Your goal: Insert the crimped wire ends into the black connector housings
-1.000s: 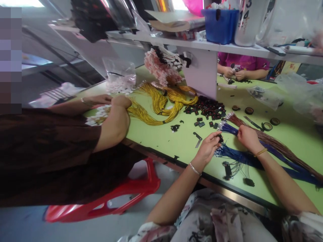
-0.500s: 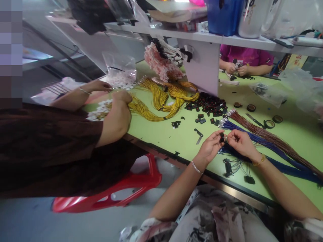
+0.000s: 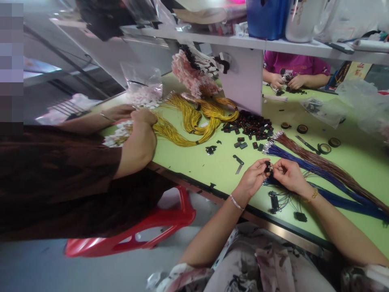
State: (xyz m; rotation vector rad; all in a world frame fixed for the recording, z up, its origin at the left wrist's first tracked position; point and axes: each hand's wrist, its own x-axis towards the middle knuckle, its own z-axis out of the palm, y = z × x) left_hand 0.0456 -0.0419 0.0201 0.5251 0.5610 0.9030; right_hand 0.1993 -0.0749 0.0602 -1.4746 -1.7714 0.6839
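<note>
Hands meet over a green worktable [image 3: 212,162]: the left hand [image 3: 253,178] pinches a small black plastic connector [image 3: 268,165] between thumb and fingertips, while the right hand [image 3: 288,174] pinches a thin wire end pressed against it. Just beside them lie a bundle of blue wires [image 3: 304,164], a bundle of brown wires [image 3: 319,164] and scattered black connector housings [image 3: 252,127]. To the left, a co-worker's hand [image 3: 144,117] grips yellow wires [image 3: 194,121].
</note>
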